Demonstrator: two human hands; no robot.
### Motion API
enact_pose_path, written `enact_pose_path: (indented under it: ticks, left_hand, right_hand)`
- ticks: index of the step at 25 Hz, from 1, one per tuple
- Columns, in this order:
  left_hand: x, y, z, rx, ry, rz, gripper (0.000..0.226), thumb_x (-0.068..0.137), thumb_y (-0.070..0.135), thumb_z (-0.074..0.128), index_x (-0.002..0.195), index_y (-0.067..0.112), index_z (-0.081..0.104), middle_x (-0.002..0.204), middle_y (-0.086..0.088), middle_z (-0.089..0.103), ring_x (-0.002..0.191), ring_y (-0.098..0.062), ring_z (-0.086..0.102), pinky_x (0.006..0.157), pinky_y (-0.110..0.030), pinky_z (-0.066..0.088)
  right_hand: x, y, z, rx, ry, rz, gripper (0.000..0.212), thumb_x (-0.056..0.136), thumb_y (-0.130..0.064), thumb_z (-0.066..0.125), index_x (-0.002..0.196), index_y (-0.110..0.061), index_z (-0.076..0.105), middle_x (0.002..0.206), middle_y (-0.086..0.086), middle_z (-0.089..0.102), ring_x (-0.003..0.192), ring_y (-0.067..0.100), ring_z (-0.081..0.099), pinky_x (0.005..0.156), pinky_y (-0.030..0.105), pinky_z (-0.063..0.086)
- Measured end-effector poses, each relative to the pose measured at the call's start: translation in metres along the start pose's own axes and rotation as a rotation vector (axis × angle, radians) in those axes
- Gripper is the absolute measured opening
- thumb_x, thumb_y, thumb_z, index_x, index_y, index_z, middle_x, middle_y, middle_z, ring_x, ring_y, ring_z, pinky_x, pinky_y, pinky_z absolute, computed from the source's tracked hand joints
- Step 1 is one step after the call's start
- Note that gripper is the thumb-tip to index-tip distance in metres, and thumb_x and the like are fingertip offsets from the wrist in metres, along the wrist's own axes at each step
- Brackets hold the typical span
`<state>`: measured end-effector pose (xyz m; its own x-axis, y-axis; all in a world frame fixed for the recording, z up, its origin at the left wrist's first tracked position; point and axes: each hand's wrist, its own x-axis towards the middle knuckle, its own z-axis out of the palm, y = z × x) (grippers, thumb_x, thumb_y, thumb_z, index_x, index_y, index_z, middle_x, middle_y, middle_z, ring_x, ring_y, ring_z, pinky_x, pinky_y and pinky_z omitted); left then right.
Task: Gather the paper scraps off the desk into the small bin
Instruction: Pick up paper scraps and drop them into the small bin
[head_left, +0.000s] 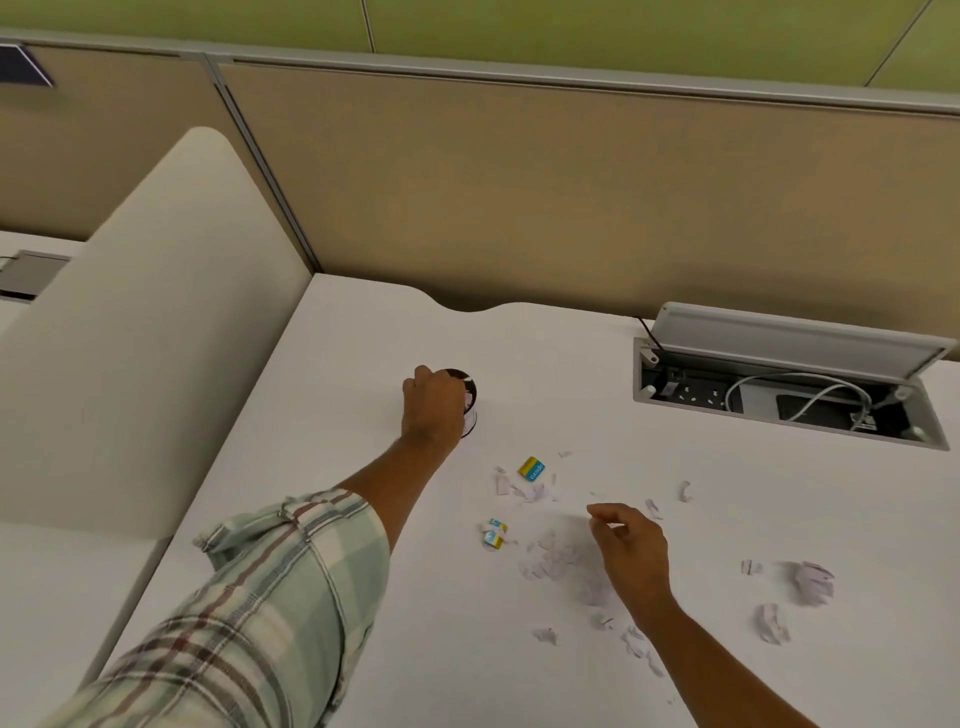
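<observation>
The small bin (471, 415), a dark round can with a white band, stands on the white desk (363, 467). My left hand (434, 405) is bunched over its mouth, with a pale paper scrap (468, 397) at the fingertips. My right hand (631, 551) hovers over a spread of white paper scraps (550, 561), its thumb and forefinger slightly apart and nothing between them. A yellow and blue scrap (531, 468) and a smaller blue one (494, 534) lie between the hands. Crumpled white pieces (810, 582) lie further right.
An open cable hatch (779, 402) with sockets and a white cord is sunk into the desk at the back right, its lid (795, 338) raised. A cream divider panel (130, 338) bounds the desk's left side. A tan partition (571, 182) stands behind.
</observation>
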<state>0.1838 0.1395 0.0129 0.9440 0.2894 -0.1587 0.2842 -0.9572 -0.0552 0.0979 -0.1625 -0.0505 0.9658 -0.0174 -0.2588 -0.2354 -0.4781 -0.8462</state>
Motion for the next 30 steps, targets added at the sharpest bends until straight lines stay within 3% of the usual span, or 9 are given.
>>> enact_pose_path:
  ticks: [5,9,17,22,27,30]
  left_hand:
    - [-0.002,-0.005,0.003,0.190,-0.076,0.081,0.036,0.082,0.027,0.068,0.118,0.026,0.063,0.117,0.001,0.066,0.123,-0.027,0.041,0.100,-0.048,0.027]
    - [0.001,-0.006,-0.001,0.116,-0.099,0.095,0.036,0.088,0.027,0.061,0.124,0.027,0.060,0.125,0.001,0.063,0.133,-0.028,0.035,0.105,-0.050,0.025]
    - [-0.031,0.000,-0.004,-0.096,0.161,0.170,0.047,0.097,0.035,0.057,0.139,0.015,0.051,0.144,-0.007,0.056,0.139,-0.028,0.044,0.114,-0.041,0.036]
    - [-0.072,0.036,0.020,-0.147,0.177,0.330,0.052,0.103,0.035,0.049,0.148,0.011,0.045,0.153,-0.013,0.047,0.146,-0.031,0.037,0.120,-0.044,0.031]
    - [-0.136,0.091,0.052,-0.290,-0.074,0.440,0.068,0.099,0.051,0.048,0.156,0.019,0.030,0.164,-0.009,0.028,0.151,-0.030,0.025,0.120,-0.046,0.029]
    - [-0.172,0.117,0.072,-0.290,-0.219,0.464,0.083,0.093,0.064,0.049,0.159,0.023,0.019,0.167,-0.008,0.016,0.153,-0.030,0.018,0.121,-0.046,0.027]
  right_hand:
    - [-0.012,0.011,-0.007,-0.013,0.000,-0.017,0.019,0.093,-0.009,0.067,0.098,-0.024,0.077,0.100,-0.011,0.075,0.086,0.000,0.067,0.072,0.007,0.050]
    - [-0.015,0.015,-0.017,-0.036,0.000,-0.048,0.020,0.093,-0.009,0.067,0.098,-0.026,0.077,0.099,-0.014,0.075,0.086,0.000,0.068,0.072,0.009,0.052]
    - [-0.024,0.015,-0.029,-0.090,-0.009,-0.104,0.027,0.092,-0.007,0.068,0.096,-0.033,0.072,0.100,-0.015,0.072,0.084,-0.003,0.066,0.071,0.006,0.049]
    - [-0.032,0.020,-0.060,-0.182,-0.003,-0.122,0.018,0.092,-0.012,0.068,0.103,-0.026,0.071,0.106,-0.008,0.068,0.083,0.003,0.065,0.077,0.012,0.048]
    - [-0.033,0.045,-0.116,-0.298,0.125,-0.110,0.023,0.093,-0.013,0.066,0.116,-0.015,0.067,0.119,0.000,0.063,0.104,0.019,0.064,0.090,0.029,0.051]
    - [-0.018,0.062,-0.160,-0.483,0.195,-0.041,0.034,0.096,-0.021,0.063,0.129,-0.014,0.063,0.137,0.007,0.057,0.126,0.026,0.056,0.106,0.033,0.041]
